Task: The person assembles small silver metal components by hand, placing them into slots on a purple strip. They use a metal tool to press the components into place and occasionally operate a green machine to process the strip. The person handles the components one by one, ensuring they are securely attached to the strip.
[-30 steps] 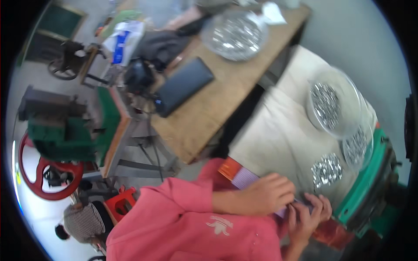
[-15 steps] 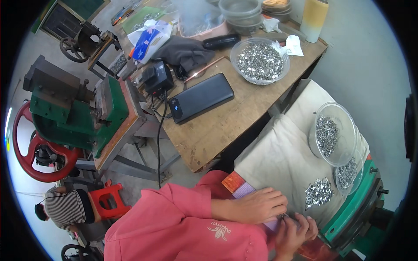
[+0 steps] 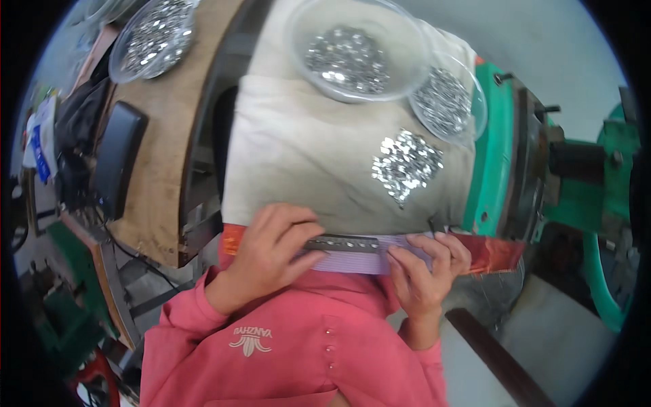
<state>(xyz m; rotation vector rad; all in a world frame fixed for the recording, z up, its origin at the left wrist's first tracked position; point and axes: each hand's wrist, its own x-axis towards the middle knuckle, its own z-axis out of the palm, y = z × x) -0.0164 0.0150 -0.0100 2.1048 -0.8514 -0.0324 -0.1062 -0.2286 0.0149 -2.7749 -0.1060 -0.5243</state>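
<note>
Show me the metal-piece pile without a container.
The loose heap on the pale cloth, nearest the right hand; the other batches sit in see-through containers.

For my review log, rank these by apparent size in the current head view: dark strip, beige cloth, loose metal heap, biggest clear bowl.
1. Beige cloth
2. Biggest clear bowl
3. Loose metal heap
4. Dark strip, visible part only
</note>
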